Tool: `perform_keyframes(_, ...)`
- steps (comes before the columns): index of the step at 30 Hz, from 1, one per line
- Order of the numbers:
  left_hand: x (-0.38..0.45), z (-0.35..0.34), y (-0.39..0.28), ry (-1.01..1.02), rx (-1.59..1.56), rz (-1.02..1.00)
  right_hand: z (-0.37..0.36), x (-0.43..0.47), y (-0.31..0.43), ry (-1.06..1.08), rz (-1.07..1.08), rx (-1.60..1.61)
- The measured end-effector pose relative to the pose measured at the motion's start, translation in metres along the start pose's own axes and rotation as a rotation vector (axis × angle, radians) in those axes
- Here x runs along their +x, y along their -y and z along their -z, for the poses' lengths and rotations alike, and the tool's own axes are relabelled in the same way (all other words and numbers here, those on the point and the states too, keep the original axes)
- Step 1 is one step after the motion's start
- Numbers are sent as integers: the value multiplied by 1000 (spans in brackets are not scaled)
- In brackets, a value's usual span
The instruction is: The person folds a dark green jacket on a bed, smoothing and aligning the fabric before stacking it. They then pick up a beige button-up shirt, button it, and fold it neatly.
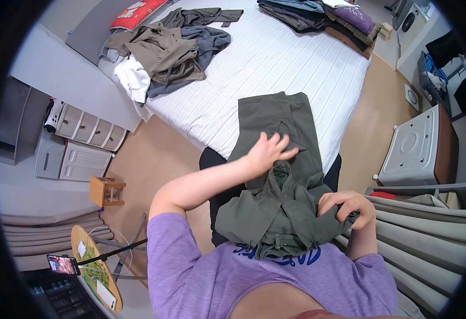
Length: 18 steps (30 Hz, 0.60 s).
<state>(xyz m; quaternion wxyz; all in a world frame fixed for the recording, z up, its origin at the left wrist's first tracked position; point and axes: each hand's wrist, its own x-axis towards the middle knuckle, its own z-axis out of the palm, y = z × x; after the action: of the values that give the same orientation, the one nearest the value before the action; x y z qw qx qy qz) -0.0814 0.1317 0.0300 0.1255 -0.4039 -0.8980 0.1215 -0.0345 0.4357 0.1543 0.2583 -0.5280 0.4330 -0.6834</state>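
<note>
A dark green garment (279, 107) with a collar, probably a coat or jacket, stretches from the near end of the bed onto my lap and against my chest. Its far part lies fairly flat on the white quilted bedding, while the near part is bunched, with the collar standing up in the middle. My left hand (272, 153) is over the fabric just beyond the collar, fingers spread and slightly blurred; whether it touches the cloth cannot be told. On the right side, my right hand (348, 208) grips a bunched part of the garment.
Rumpled brown and grey clothes (165, 52) lie on the bed's far left, near a red pillow (137, 14). Folded clothes (296, 16) are stacked at the far right. A wooden stool (106, 191) and a phone (63, 264) on a stand are to my left; a white-topped cabinet (410, 147) stands right.
</note>
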Motion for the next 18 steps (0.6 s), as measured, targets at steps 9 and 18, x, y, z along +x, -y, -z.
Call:
perform_keyframes(9,103,61,144,-494,-42,409,-2,-4,-3,-51,-18,9)
perform_keyframes(18,-10,33,104,-158,-2262,209,-2,-14,-22,-340,-41,64)
